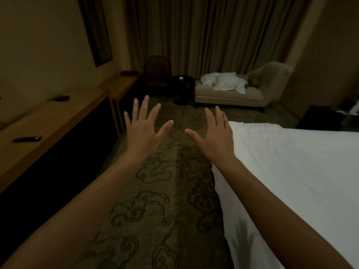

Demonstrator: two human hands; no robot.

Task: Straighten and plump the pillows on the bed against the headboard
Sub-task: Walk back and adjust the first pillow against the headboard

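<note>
Hands are stretched out ahead of the person, both bare, backs up, holding nothing. The left hand (144,126) hangs over the patterned carpet (155,200) with its fingers (136,105) splayed wide apart; the right hand (214,133) is beside it, fingers closer to one another but still loose and unclenched, thumb pointing in toward the left, its outer edge over the near corner of the bed (291,171). The bed runs along the right side under a white cover, and only this end and side of it show; the headboard end is out of sight, so I cannot tell what lies there. The only pillows (223,82) I can see are a rumpled white heap well apart from both hands, across the room on the pale chaise (233,97) in front of the closed curtains (213,35). How many are in the heap is hard to make out, as they merge with white cloth around them. Beside the chaise stands a small dark round table (182,82) with a small pale item on top, too small to name, and a dark chair (157,70) behind. Along the left wall runs a long wooden surface (58,121) carrying a few dark slim objects, blurred in the dim light. The forearms are cut off by the lower edge.
</note>
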